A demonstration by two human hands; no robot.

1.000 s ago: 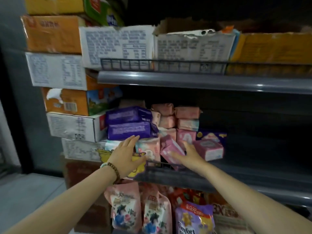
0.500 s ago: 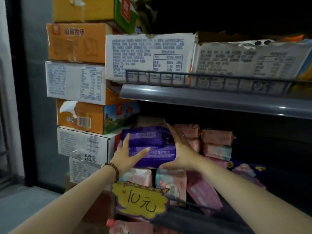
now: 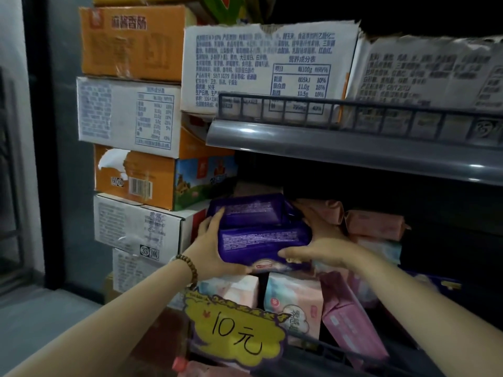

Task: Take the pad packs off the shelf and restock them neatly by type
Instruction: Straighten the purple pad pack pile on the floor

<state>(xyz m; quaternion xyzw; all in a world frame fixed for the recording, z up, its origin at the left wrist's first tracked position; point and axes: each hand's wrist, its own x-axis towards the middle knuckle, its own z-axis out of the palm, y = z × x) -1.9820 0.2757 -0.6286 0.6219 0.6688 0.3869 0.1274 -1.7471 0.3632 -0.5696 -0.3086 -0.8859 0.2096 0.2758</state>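
- Versus 0.5 s ago: my left grip [image 3: 215, 246] has gone from flat on the front to wrapped round the left end of the lower purple pack [image 3: 264, 242]. My right grip [image 3: 324, 246] clamps the right end, thumb underneath.
- Pack sits mid-shelf above the pink packs [image 3: 294, 300], under the upper purple pack [image 3: 250, 210]. Long axis left-right, printed face toward me.
- Right fingertips hidden behind the pack; print too blurred to read.

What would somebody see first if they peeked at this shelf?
Probably the two purple pad packs stacked in the middle of the shelf, with the left hand gripping one end and the right hand gripping the other. Just below them, at the front rail, a bright yellow price tag reads 10 yuan. At the left, big cartons are piled high, with an orange carton near the top.
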